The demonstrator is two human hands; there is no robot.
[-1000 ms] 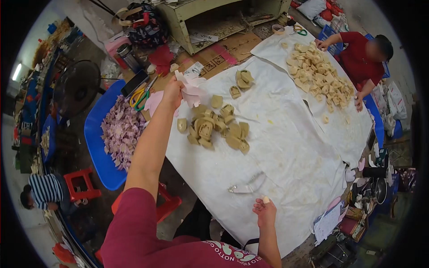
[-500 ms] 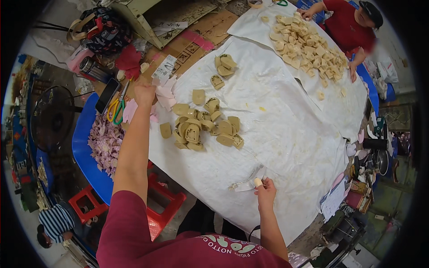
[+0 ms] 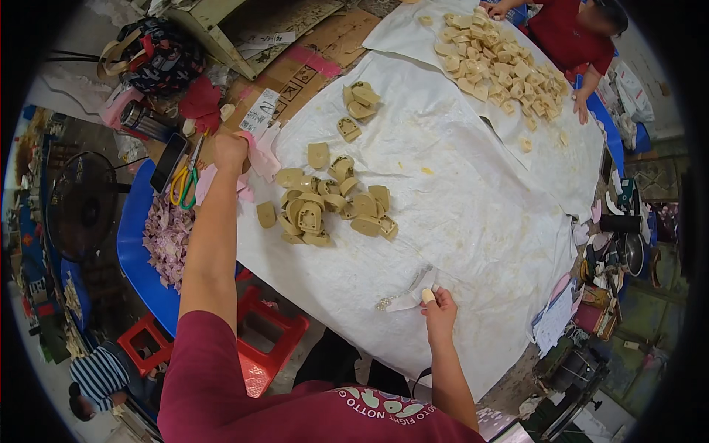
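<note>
My left hand (image 3: 231, 150) reaches to the far left of the table, its fingers curled down among pink cloth scraps (image 3: 263, 157). What those fingers hold, if anything, is hidden. Close to the near edge, my right hand (image 3: 441, 317) pinches a small rounded cream-coloured piece (image 3: 427, 296). Beside that hand a pale, thin strip (image 3: 406, 300) lies on the white sheet (image 3: 473, 236). Between my hands sits a loose heap of tan moulded pieces (image 3: 309, 216), flat on one end and rounded on the other. Several more lie farther back, such as one tan piece (image 3: 348, 130).
Scissors (image 3: 185, 181) with yellow and green handles and a phone (image 3: 170, 162) lie left of my arm. A blue tub (image 3: 133, 236) holds purplish scraps. Across the table, a person in red (image 3: 569, 37) works at a large cream heap (image 3: 502, 66). Red stools (image 3: 269, 347) stand below.
The view has shifted slightly. My left hand stays at the pink scraps, and my right keeps its pinch on the cream piece. The other person's head and hands have moved a little.
</note>
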